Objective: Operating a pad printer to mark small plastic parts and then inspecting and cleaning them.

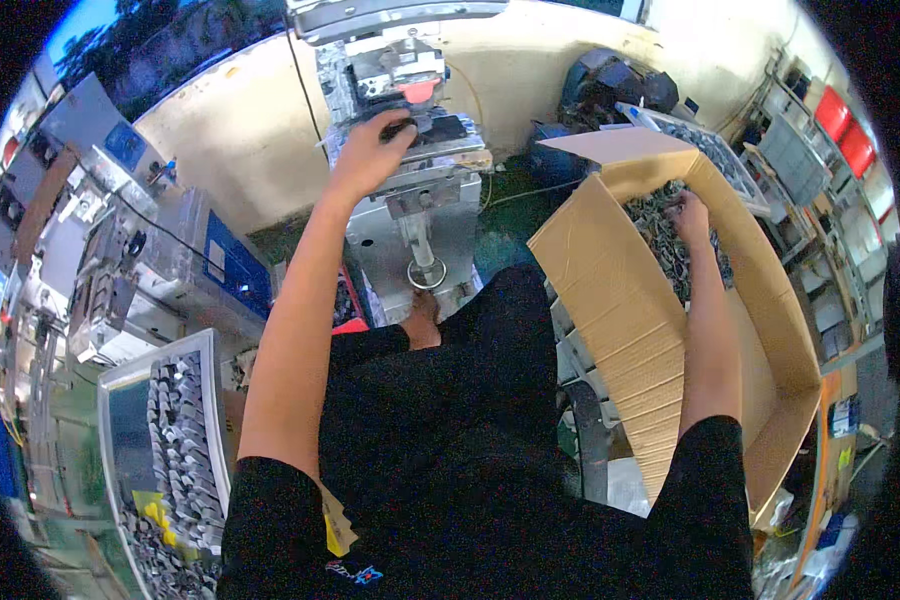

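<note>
My left hand [370,158] is raised to the worktable of a grey bench machine [410,215] in front of me. Its fingers are closed round a small dark part [400,128], whose exact kind I cannot make out. Beside it, a dark block [445,130] sits on the machine table, below a head with a red piece [420,92]. To the right, my right hand [690,218] reaches into an open cardboard box [610,290]. Its fingertips are drawn together at a heap of small dark grey parts [660,235]; what they grip is hidden.
At lower left, a white-rimmed tray [210,400] bears rows of grey curved pieces [175,420]. A grey and blue cabinet [230,250] stands left of the machine. Dark bags [620,85] lie by the wall, and a shelf [790,170] lines the right. My bare foot [423,320] rests at the machine's base.
</note>
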A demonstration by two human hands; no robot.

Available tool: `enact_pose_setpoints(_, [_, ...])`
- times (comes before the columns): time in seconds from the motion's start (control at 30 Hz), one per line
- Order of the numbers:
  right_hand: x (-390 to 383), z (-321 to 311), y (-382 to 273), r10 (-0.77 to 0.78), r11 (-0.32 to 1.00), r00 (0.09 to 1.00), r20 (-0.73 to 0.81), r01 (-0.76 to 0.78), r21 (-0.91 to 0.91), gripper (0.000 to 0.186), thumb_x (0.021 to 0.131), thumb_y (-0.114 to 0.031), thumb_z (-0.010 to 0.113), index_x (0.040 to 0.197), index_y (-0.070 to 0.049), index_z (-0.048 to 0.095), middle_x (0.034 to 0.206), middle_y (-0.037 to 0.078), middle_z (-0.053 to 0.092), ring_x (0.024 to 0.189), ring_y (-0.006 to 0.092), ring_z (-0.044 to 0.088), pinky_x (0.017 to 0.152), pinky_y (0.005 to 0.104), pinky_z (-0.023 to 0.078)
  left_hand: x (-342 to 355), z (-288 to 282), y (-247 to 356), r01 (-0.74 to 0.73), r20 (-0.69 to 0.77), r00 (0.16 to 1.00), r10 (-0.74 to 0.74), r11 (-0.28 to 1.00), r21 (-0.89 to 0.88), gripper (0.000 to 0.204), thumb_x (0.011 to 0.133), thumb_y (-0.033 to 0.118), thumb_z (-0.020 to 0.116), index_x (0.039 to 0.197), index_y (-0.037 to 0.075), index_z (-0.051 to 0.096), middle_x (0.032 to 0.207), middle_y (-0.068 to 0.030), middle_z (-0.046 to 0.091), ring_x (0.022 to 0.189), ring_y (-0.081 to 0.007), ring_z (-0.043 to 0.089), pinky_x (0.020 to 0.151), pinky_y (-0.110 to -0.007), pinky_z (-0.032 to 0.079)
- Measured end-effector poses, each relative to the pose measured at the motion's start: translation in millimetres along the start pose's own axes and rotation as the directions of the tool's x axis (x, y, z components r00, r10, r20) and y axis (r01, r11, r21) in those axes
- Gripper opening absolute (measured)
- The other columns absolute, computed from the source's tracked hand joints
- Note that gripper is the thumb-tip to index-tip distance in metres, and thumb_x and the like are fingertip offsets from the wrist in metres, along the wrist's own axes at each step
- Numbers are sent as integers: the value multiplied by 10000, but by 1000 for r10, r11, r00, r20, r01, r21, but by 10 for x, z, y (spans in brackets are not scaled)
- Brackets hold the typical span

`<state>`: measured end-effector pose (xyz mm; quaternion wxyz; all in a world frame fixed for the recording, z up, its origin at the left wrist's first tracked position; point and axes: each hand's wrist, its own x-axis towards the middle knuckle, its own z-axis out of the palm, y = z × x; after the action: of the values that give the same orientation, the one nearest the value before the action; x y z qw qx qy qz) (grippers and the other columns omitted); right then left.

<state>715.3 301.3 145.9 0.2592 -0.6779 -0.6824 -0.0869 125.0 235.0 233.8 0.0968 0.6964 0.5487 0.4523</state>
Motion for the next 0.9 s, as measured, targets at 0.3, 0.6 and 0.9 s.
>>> enact_pose_setpoints(0.3, [99, -594, -1593, -117, 834, 970, -214, 213, 509, 268, 833, -183, 797, 1035, -36, 700, 1031, 102, 741, 864, 189, 712, 780, 318, 554, 40, 120, -8, -10, -37, 999, 18, 975, 222, 609, 825, 581, 689, 1225, 122, 672, 1168, -189, 688, 1134, -374, 615, 1001, -412, 465])
enact_pose_setpoints(0.6, [-71, -350, -3643, -463, 531, 829, -312, 542, 651, 139, 870, -99, 727, 985, -22, 717, 1008, 136, 741, 889, 239, 730, 785, 328, 553, 33, 130, -96, -56, -122, 992, 42, 992, -110, 511, 926, 412, 670, 1244, 26, 568, 1139, -167, 677, 1022, -330, 655, 926, -404, 504])
enact_pose_setpoints(0.9, [20, -95, -4203, -513, 565, 830, -218, 517, 643, 136, 879, -126, 695, 975, -32, 715, 986, 165, 726, 912, 343, 705, 790, 395, 541, 32, 71, -89, 77, -266, 955, -129, 977, -197, 480, 971, 348, 623, 1235, -51, 583, 1101, -249, 679, 1022, -307, 675, 898, -394, 519])
